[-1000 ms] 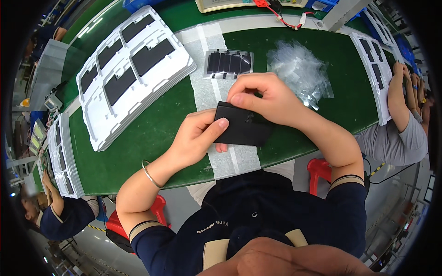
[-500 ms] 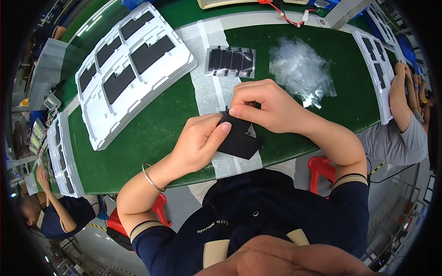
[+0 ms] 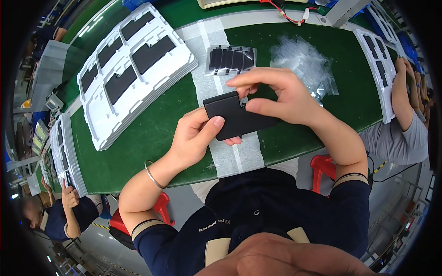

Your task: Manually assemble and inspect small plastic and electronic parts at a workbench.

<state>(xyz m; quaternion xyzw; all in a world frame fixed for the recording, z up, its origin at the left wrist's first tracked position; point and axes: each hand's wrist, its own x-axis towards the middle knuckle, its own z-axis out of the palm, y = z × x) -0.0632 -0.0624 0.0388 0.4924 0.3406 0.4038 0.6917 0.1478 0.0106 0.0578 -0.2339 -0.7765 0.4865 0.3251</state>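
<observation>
A flat black piece (image 3: 237,117) with a notch in its far edge is raised above the table, tilted. My left hand (image 3: 191,138) grips its left end, thumb on the face and fingers underneath. At the far right corner hovers my right hand (image 3: 287,96), index finger stretched out and thumb beside the notch; its fingers are apart and nothing shows between them. Just beyond the hands lies a clear sheet with black strips (image 3: 230,60). To its right is a heap of small clear film pieces (image 3: 304,69).
A white paper strip (image 3: 246,161) runs across the green table (image 3: 152,147). At left, stacked white trays (image 3: 96,126) hold notched black pieces. More trays (image 3: 386,106) stand at the right beside a co-worker's arm (image 3: 404,101). A red stool (image 3: 321,170) is below the table edge.
The black piece has turned and risen slightly in my left hand. My right fingers have come off its far corner and spread apart. At far left, a co-worker's hand has moved.
</observation>
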